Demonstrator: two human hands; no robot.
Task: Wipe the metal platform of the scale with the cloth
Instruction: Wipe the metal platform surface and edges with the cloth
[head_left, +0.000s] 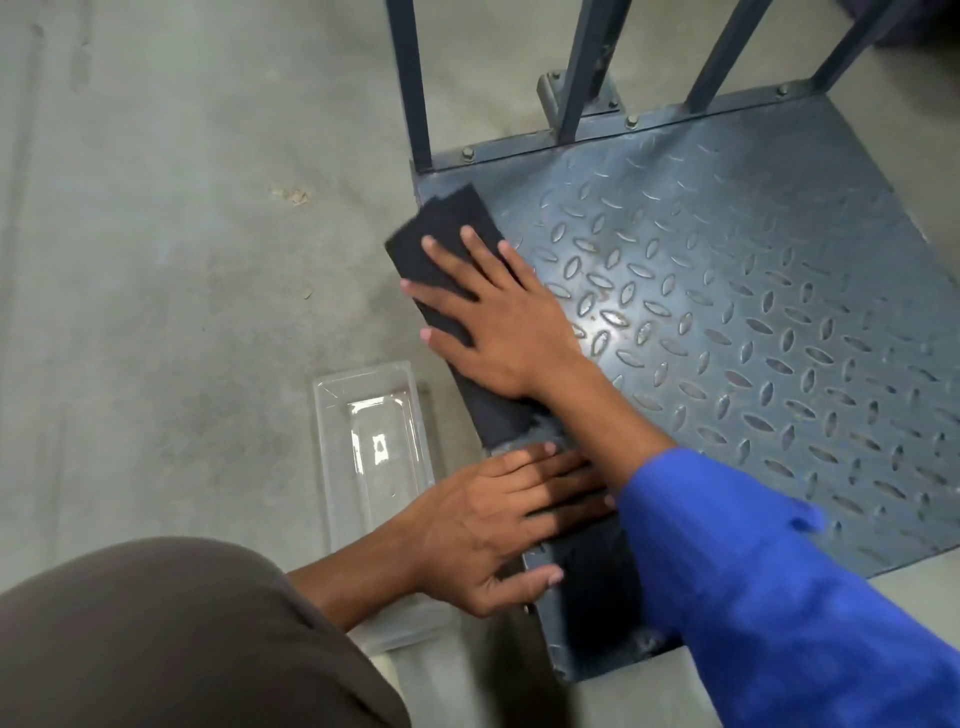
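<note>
The scale's metal platform (753, 312) sits on a grey concrete floor (156, 260). It is a blue-grey plate with a raised diamond pattern, and a bright patch of light reflects near its middle. Dark metal bars (410, 78) rise from a bolted strip along its far edge.

A dark cloth (441, 228), folded into a long strip, lies along the left edge of the platform. It runs from just short of the far left corner down towards the near left corner, and its far end overhangs the edge a little.

The right hand (493, 327) comes in from the lower right in a blue sleeve (779, 597) and lies flat on the far half of the cloth. Its fingers (470, 234) are straight and spread, pressing down on the cloth rather than gripping it.

The left hand (483, 525) reaches in from the lower left and passes under the right forearm. It rests palm down on the near half of the cloth, close to the near left corner, with straight fingers laid side by side and the thumb out along the platform's left edge. It grips nothing either.

A clear plastic tray (374, 441) lies on the floor just beside the platform's left edge, partly under the left wrist. A knee in brown cloth (156, 623) fills the lower left
</note>
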